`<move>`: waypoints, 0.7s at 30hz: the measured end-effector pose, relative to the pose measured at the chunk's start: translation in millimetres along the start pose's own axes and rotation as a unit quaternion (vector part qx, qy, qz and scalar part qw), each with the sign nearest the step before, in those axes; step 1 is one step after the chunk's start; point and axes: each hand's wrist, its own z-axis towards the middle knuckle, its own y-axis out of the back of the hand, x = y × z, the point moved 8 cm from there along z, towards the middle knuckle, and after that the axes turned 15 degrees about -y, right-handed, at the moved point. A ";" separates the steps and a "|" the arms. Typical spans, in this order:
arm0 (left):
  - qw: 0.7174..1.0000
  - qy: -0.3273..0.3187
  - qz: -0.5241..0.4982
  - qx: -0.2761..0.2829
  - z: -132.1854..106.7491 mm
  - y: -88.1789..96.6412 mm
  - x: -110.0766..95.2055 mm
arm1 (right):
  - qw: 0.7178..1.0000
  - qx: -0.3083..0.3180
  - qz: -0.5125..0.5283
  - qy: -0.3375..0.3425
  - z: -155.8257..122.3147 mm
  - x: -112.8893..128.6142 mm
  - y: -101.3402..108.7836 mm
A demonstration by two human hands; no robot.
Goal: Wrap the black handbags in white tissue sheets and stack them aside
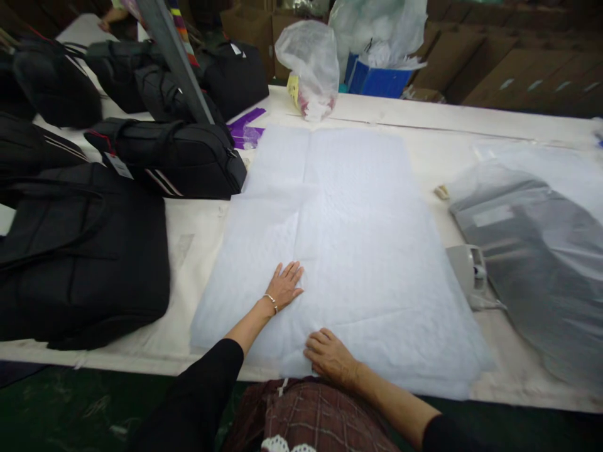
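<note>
A stack of white, translucent sheets, perhaps plastic bags (pixel 362 220), lies spread on the table in front of me. My left hand (pixel 285 287) rests flat on it, left of its middle, fingers slightly apart and a bracelet on the wrist. Nearer to me, my right hand (pixel 331 356) lies on the sheets close to the table's front edge. Its fingers are bent a little and sit close together, and the thumb is mostly hidden. No object shows in either hand. A faint crease runs lengthwise through the sheets.
Black bags (pixel 174 157) crowd the left side around a slanted metal post (pixel 181 59). To the right lie a plastic-wrapped grey item (pixel 532 232) and a tape dispenser (pixel 466 270). A clear plastic bag (pixel 311 69) and a blue box (pixel 379 78) stand at the back.
</note>
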 end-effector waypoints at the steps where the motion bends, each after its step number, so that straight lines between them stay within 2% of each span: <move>1: 1.000 0.000 0.002 -0.001 0.4 0.6 0.5 | 1.000 0.000 -0.009 0.000 2.7 1.0 0.0; 6: 1.000 0.010 -0.001 -0.001 3.4 7.7 -0.4 | 0.999 -0.001 -0.034 -0.012 12.8 2.7 7.0; 10: 1.000 0.008 -0.004 -0.013 -1.8 13.3 -15.9 | 1.000 0.020 -0.013 0.004 0.4 17.1 2.2; 12: 1.000 -0.002 -0.011 -0.008 -9.5 10.2 -29.3 | 0.999 0.034 -0.001 0.012 -9.4 26.7 -14.9; 16: 0.999 -0.007 -0.029 0.014 -33.1 -4.1 -56.4 | 0.997 0.074 0.016 0.003 -26.0 38.6 -71.4; 19: 0.999 -0.009 -0.035 0.013 -51.2 -14.1 -73.2 | 0.991 0.126 0.034 -0.011 -34.1 42.9 -112.1; 21: 0.999 -0.007 -0.034 0.008 -60.9 -20.5 -81.6 | 0.984 0.173 0.047 -0.016 -37.3 45.5 -131.4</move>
